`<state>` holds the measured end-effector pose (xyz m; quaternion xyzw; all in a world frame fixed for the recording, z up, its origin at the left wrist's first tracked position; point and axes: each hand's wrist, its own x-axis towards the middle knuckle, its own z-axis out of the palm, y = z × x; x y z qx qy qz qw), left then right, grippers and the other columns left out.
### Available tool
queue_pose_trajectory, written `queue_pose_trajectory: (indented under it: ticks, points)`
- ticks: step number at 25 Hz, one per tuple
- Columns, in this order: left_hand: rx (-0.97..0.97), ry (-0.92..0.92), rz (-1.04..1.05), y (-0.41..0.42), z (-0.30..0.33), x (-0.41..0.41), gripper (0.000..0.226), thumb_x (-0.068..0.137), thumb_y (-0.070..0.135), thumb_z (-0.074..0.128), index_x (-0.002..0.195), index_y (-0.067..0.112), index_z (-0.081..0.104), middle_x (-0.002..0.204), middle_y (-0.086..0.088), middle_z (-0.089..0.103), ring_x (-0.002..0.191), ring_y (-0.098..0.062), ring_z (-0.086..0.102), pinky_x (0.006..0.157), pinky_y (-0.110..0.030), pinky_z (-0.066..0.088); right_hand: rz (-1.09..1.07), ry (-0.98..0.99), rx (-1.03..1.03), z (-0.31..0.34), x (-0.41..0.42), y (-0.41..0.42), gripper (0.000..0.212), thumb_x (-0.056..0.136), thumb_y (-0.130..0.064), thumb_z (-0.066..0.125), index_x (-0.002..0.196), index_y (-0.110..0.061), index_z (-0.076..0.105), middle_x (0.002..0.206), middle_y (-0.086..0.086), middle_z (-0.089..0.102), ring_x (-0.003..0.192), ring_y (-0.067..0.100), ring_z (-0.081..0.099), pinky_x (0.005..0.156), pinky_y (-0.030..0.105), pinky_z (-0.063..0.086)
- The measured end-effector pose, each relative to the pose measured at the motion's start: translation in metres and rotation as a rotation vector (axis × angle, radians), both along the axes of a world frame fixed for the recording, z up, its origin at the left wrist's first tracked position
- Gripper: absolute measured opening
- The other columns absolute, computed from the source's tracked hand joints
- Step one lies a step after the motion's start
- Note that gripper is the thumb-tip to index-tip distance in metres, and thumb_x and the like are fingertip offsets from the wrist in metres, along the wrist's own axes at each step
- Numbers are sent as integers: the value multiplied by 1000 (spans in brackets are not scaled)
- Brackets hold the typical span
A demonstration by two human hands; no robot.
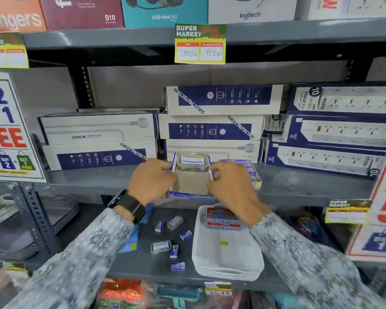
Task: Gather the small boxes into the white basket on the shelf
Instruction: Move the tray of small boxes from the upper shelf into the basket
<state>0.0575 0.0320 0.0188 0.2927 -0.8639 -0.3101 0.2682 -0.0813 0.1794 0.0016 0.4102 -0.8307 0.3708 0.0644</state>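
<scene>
My left hand (pixel 153 180) and my right hand (pixel 228 186) each grip a side flap of an open cardboard carton (pixel 190 184) on the middle shelf. A small clear plastic box (pixel 192 162) lies at the carton's far end. On the shelf below stands the white basket (pixel 226 253), with a red and blue packet (pixel 223 219) at its far end. Left of the basket lie loose small blue and white boxes (pixel 178 266) and two clear plastic boxes (pixel 161 246).
Stacked power strip boxes (pixel 212 128) fill the middle shelf behind the carton. A second open carton (pixel 251 172) sits behind my right hand. A blue card (pixel 130 239) lies under my left forearm. Price tags (pixel 200 43) hang from the shelf edges.
</scene>
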Motion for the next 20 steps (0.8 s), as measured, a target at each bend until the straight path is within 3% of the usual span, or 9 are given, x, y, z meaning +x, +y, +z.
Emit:
queue_pose_trajectory:
  ticks: [4, 6, 9, 12, 14, 16, 18, 20]
  points:
    - [129, 18, -36, 52, -25, 45, 21, 79, 19, 62, 86, 31, 78, 55, 6, 69, 46, -16, 63, 50, -30, 56, 51, -86, -18, -30, 39, 59, 32, 72, -14, 64, 96, -31, 76, 64, -3, 74, 68, 17, 69, 71, 32, 58]
    - [166, -31, -50, 67, -52, 55, 18, 78, 20, 64, 86, 28, 78, 54, 1, 66, 47, -19, 63, 50, -32, 57, 60, -155, -12, -57, 45, 79, 23, 70, -13, 64, 89, -20, 74, 65, 2, 73, 62, 23, 69, 67, 37, 59]
    - [226, -135, -58, 73, -104, 48, 17, 70, 26, 65, 82, 22, 77, 61, -8, 69, 50, -20, 65, 53, -33, 58, 20, -202, 40, -102, 42, 99, 20, 70, -11, 65, 89, -6, 70, 73, 14, 72, 70, 34, 67, 68, 43, 59]
    - [349, -193, -72, 71, -159, 20, 24, 65, 25, 64, 79, 9, 74, 64, -15, 65, 51, -17, 63, 53, -35, 59, -40, -341, 82, -147, 23, 101, 15, 73, -15, 72, 88, -15, 75, 72, 0, 76, 72, 19, 72, 73, 34, 60]
    - [414, -233, -86, 67, -195, -5, 20, 71, 19, 64, 80, 5, 74, 64, -8, 64, 51, -16, 61, 54, -38, 61, -102, -440, 81, -180, 4, 96, 18, 71, -20, 78, 89, -24, 79, 80, -8, 78, 78, 10, 73, 75, 30, 58]
    - [436, -272, -86, 61, -228, -31, 19, 76, 20, 65, 82, 5, 74, 67, -6, 67, 53, -20, 65, 58, -42, 62, -184, -549, 73, -211, -18, 87, 22, 67, -21, 82, 88, -22, 80, 83, -7, 79, 79, 9, 73, 74, 29, 58]
    - [406, -313, -71, 52, -252, -55, 30, 74, 35, 66, 85, 8, 73, 72, -8, 71, 63, -27, 69, 65, -47, 61, -245, -673, 19, -233, -39, 78, 23, 65, -13, 84, 87, -17, 80, 82, -1, 79, 76, 12, 74, 73, 33, 61]
    - [382, -342, -41, 41, -264, -79, 35, 74, 41, 69, 79, 6, 71, 73, -11, 72, 66, -27, 68, 68, -44, 61, -296, -770, -26, -247, -58, 64, 21, 61, -8, 84, 78, -18, 79, 78, 1, 79, 74, 19, 75, 74, 38, 63]
